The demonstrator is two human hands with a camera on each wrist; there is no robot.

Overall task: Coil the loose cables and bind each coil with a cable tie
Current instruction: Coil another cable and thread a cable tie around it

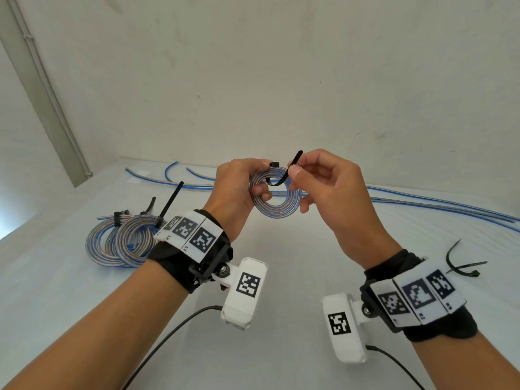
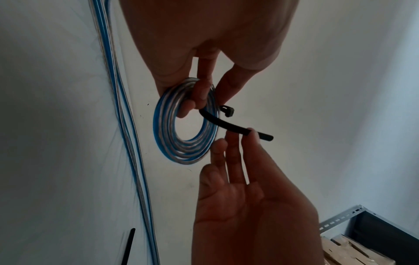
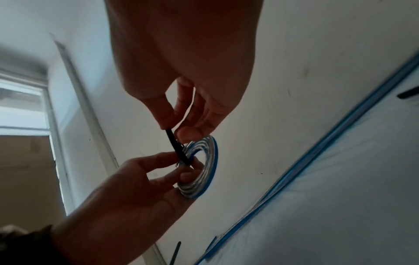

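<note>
Binding step. The left hand (image 1: 236,190) grips the coil (image 1: 277,197) in mid-air; the right hand (image 1: 323,184) pinches the tie (image 1: 284,175) tail, looped through the coil. Next, feed the tail into the head beside the left fingertips.

Two hands raised: left hand (image 1: 235,190), right hand (image 1: 332,187). One small coil (image 1: 275,197) held between them, one black cable tie (image 1: 284,175) threaded through it. Three bound coils (image 1: 126,243) left of the left hand. Two spare ties (image 1: 461,263) right of the right hand. Several loose cables (image 1: 422,205) beyond both hands; exact count unclear
</note>
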